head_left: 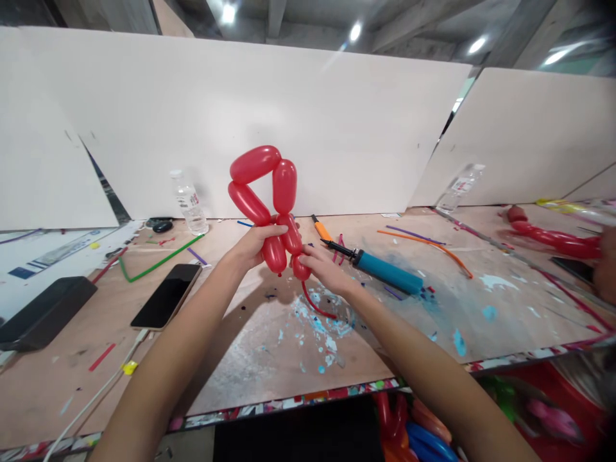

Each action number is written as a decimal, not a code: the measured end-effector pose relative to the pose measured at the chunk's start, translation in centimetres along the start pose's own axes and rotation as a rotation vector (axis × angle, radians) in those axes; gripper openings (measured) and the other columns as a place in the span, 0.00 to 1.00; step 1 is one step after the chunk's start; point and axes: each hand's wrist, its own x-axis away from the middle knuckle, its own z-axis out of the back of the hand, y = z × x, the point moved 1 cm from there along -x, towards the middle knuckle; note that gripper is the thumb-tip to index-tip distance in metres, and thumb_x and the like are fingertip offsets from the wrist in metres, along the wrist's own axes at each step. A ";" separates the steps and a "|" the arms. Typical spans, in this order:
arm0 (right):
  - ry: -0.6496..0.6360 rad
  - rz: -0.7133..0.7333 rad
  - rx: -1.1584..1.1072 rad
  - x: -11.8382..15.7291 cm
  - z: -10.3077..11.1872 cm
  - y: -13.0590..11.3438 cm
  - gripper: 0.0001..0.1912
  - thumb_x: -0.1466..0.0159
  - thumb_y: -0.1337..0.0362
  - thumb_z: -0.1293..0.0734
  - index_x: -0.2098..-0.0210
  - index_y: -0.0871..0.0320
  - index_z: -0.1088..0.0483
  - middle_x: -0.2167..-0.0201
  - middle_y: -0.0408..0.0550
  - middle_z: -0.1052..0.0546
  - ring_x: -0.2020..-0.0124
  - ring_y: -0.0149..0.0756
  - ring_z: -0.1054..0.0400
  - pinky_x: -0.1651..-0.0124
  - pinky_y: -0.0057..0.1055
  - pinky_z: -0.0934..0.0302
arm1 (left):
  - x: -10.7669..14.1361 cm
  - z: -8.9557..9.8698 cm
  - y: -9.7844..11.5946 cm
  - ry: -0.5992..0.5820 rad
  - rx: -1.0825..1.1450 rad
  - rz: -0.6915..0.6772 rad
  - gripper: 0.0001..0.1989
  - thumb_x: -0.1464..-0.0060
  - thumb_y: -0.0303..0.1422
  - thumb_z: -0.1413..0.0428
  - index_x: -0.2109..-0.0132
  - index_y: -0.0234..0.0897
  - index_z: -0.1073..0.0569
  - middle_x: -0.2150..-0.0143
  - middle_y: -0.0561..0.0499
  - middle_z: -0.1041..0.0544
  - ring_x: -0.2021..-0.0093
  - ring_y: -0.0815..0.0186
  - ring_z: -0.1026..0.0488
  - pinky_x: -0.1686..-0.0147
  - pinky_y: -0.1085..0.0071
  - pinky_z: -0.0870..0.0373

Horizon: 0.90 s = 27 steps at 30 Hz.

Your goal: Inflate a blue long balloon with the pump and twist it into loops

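Observation:
A red balloon (285, 186) twisted into several joined segments is held up over the table in both hands. Its upper segments form an open loop, and a thin uninflated tail hangs down to the right. My left hand (264, 242) is closed round the segments just below the loop. Lower down, my right hand (316, 264) grips the short end segment above the tail. Some of the fingers are hidden behind the balloon. To the right of my right hand lies a blue hand pump (389, 271) with a black nozzle.
A phone (167, 296) on a cable and a dark case (47, 314) lie at left. Bottles (189, 202) stand against the white board (240, 96). Loose balloons, green (163, 258) and orange (433, 242), lie about. At far right, another person's hand (607, 263) touches a red balloon.

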 end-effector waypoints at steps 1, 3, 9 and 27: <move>-0.022 0.012 -0.011 0.1 -0.2 0.1 0.12 0.41 0.60 0.34 0.59 0.57 0.34 0.60 0.46 0.27 0.61 0.33 0.32 0.59 0.31 0.38 | 0.0 0.1 -0.1 -0.027 -0.014 0.024 0.14 0.54 0.27 0.38 0.57 0.33 0.23 0.59 0.46 0.22 0.61 0.62 0.24 0.56 0.65 0.28; -0.057 -0.009 -0.062 0.3 -0.6 0.3 0.15 0.41 0.57 0.33 0.57 0.57 0.36 0.63 0.46 0.26 0.65 0.33 0.30 0.62 0.31 0.36 | 0.0 0.3 -0.4 -0.060 -0.042 0.049 0.15 0.54 0.27 0.37 0.56 0.33 0.24 0.58 0.45 0.22 0.61 0.61 0.24 0.56 0.63 0.28; -0.013 -0.119 -0.043 0.7 -1.8 0.0 0.24 0.37 0.40 0.42 0.61 0.56 0.38 0.77 0.41 0.31 0.80 0.28 0.37 0.79 0.26 0.42 | -0.3 0.1 -0.9 -0.030 -0.071 0.019 0.14 0.55 0.26 0.37 0.58 0.33 0.24 0.62 0.46 0.22 0.63 0.63 0.24 0.60 0.65 0.29; 0.167 0.092 0.226 -1.1 -1.9 0.9 0.31 0.37 0.35 0.49 0.79 0.56 0.45 0.84 0.40 0.42 0.81 0.28 0.49 0.78 0.28 0.56 | -0.8 0.3 -0.6 0.210 -0.032 -0.038 0.12 0.58 0.28 0.34 0.64 0.33 0.26 0.68 0.50 0.23 0.67 0.66 0.26 0.63 0.69 0.30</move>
